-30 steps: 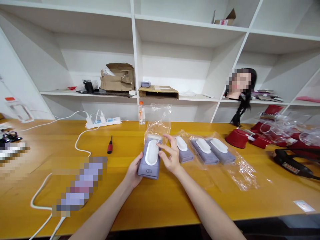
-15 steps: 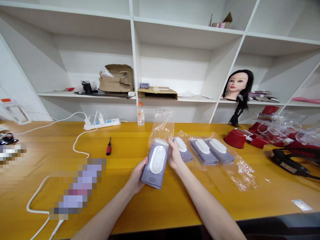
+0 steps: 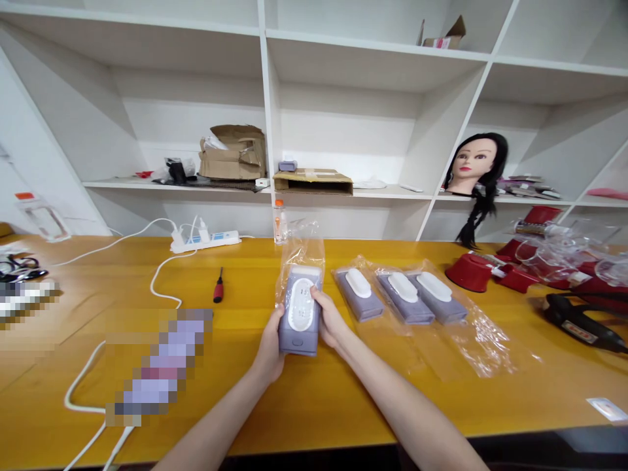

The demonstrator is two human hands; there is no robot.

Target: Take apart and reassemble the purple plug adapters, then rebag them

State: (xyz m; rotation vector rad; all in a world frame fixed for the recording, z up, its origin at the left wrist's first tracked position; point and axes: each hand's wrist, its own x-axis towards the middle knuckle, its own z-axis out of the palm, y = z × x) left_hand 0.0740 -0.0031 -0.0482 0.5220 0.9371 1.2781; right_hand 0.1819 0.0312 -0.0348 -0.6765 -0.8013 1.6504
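Observation:
Between my hands is a grey-purple rectangular device with a white oval piece on its upper face. Clear plastic bag film sticks out past its far end. My left hand grips the device's left side. On the other side my right hand holds the right edge, its fingertips at the white oval. To the right lie three similar grey-purple devices with white ovals: a near one, a middle one and a far-right one, on clear plastic bags.
Left of my hands are a red-handled screwdriver, a white cable, a power strip and a blurred-out item. A bottle stands at the back. On the right are red parts, a black tool and a mannequin head.
The held device has become more upright in view and moved slightly left and up. My right hand has come from its upper right corner onto its right edge, touching the white oval.

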